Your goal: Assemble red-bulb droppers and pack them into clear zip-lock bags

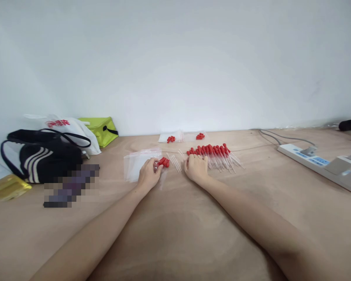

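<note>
We identify the wooden table [152, 234] as the base surface, spanning the lower frame. At the right edge we locate the white power strip [291, 151], its outlets carrying plugs. At the left we locate the black bag [54, 160], marked with white stripes; its contents are hidden. Behind it stands the white plastic bag [78, 130] with red print, contents not visible. Beside that, the lime-green case [101, 128] shows a black strap; we cannot see inside. The pixelated item [73, 186] lies in front of the black bag. At the far left, the yellow packet [10, 187] lies flat.

Right of center, we find the red-ended tubes [212, 151] in a row, red ends toward the wall. Left of center lies the stack of clear bags [133, 166], flat.

Our right hand [196, 168] rests palm down at the row's left end, fingers curled; we cannot tell whether they grip a tube. Our left hand [149, 173] is partly open, thumb and fingers curved at the red cluster [164, 162]; we cannot confirm a firm grip. Thin clear stems [175, 163] lie between the hands.

At upper center, the left red pile [171, 139] and the right red pile [200, 136] each lie at clear bags near the wall; whether inside or on top, we cannot tell.
</note>
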`<state>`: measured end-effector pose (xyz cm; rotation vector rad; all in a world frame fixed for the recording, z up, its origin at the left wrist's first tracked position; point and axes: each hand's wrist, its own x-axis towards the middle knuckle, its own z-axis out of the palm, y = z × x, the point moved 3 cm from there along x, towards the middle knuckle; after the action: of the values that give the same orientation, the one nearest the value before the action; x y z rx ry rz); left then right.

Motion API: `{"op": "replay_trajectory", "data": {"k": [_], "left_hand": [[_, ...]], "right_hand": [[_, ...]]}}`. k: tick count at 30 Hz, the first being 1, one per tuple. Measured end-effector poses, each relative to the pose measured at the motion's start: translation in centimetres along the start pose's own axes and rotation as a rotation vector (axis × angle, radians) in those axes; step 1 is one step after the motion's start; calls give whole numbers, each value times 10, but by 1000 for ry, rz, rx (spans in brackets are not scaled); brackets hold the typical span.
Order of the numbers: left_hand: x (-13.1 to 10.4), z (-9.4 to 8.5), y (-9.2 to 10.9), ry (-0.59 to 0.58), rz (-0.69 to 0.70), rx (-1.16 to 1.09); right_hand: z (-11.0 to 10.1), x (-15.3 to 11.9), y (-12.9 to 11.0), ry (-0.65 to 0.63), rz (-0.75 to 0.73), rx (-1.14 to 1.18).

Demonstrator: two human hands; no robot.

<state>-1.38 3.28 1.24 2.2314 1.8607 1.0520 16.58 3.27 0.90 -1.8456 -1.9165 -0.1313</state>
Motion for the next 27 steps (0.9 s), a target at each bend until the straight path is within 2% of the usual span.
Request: {"op": "replay_trajectory", "data": {"k": [3, 7, 9, 11, 13, 16, 18, 21, 27], "left_hand": [[0, -4, -6, 82, 6, -32], [0, -14, -12, 348, 14, -63], [-3, -16, -9, 401, 45, -120], [-9, -13, 3, 295, 128, -198], [-19, -6, 20, 75, 265, -242], [-37, 2, 46, -189, 491, -223], [-43, 6, 55, -292, 545, -204], [-42, 10, 56, -328, 498, -175], [-35, 12, 55, -247, 387, -199]], "right_hand": [[-6, -13, 13, 60, -66, 104], [-11, -34, 35, 97, -256, 304], [-14, -43, 48, 107, -335, 362], [-18, -50, 59, 99, -370, 358], [-21, -53, 66, 82, -363, 323], [-24, -52, 71, 76, -315, 292], [-25, -50, 69, 70, -298, 291], [-25, -48, 64, 49, -304, 290], [-28, -50, 53, -9, -367, 278]]}}
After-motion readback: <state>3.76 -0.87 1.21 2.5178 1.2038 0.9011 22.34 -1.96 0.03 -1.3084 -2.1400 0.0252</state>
